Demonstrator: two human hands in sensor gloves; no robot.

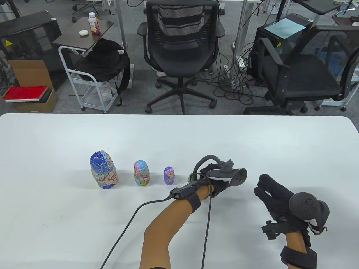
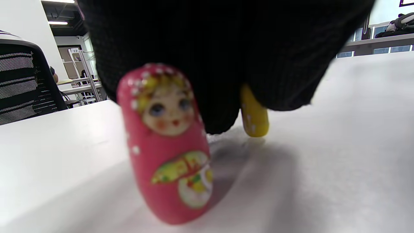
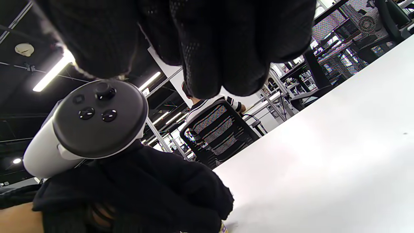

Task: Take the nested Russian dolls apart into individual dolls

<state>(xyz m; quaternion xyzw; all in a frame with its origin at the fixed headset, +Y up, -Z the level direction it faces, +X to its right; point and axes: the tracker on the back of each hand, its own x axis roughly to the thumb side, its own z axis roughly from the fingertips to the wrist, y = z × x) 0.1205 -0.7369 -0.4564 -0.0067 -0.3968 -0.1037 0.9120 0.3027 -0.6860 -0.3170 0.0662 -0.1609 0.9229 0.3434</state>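
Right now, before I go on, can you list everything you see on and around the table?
Table: one, white, fills the near half of the view.
Large doll: one, blue and multicoloured, upright, leftmost in the row.
Middle doll: one, pastel multicoloured, upright, right of the large one.
Small doll: one, purple, upright, next in the row.
Pink doll: one, upright under the left hand, seen from the left wrist.
Yellow piece: one, partly hidden by the left glove; whether it is held is unclear.
Office chairs: two, black, behind the table.
Bottle: one, purple-labelled, on a side table.
Left hand: black glove, right of the small doll.
Right hand: black glove, empty, fingers spread.
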